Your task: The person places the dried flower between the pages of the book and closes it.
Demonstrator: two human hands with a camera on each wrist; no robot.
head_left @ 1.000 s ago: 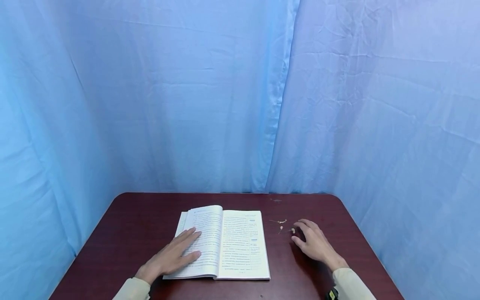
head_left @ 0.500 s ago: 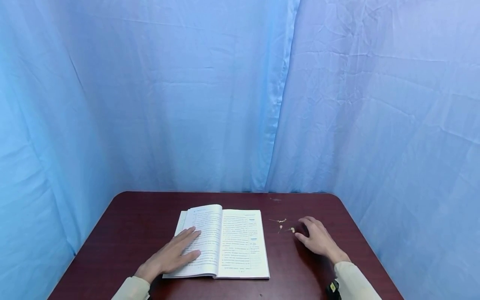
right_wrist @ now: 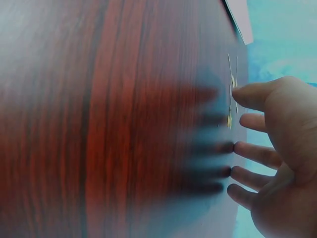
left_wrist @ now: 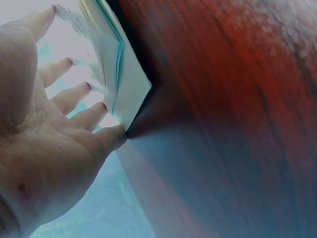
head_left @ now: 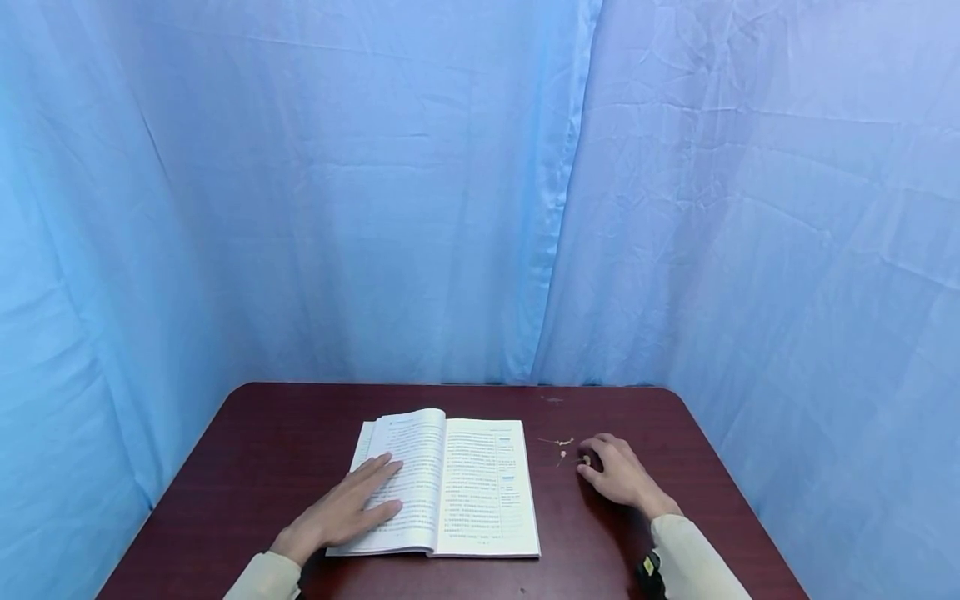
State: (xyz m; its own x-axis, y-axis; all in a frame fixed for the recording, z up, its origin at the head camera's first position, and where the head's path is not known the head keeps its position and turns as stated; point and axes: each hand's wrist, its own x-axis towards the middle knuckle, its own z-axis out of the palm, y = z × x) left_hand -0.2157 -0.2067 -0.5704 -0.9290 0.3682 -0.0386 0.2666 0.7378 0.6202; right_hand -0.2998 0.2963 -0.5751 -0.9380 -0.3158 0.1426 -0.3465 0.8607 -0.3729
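Note:
An open book (head_left: 486, 500) with printed pages lies on the dark red table (head_left: 285, 450). My left hand (head_left: 341, 510) rests on its left page with the fingers straight and spread; in the left wrist view, the fingertips touch the paper beside the book's lower edge. To the right of the book, my right hand (head_left: 618, 475) is over a small dried flower sprig (head_left: 587, 460), whose head shows between thumb and index finger. Those two fingers stand apart in the right wrist view, where the sprig (right_wrist: 229, 120) lies on the tabletop.
Two more thin dried sprigs lie between book and right hand: one with a pale pinkish head (head_left: 562, 454), another yellowish (head_left: 564, 442). Blue curtains (head_left: 420, 208) hang behind and at both sides of the table. A dark wrist strap (head_left: 649, 571) shows at the right sleeve.
My right hand drew back slightly to the right, then came left again, bringing thumb and index finger to either side of the nearest sprig. The left hand and book have stayed put.

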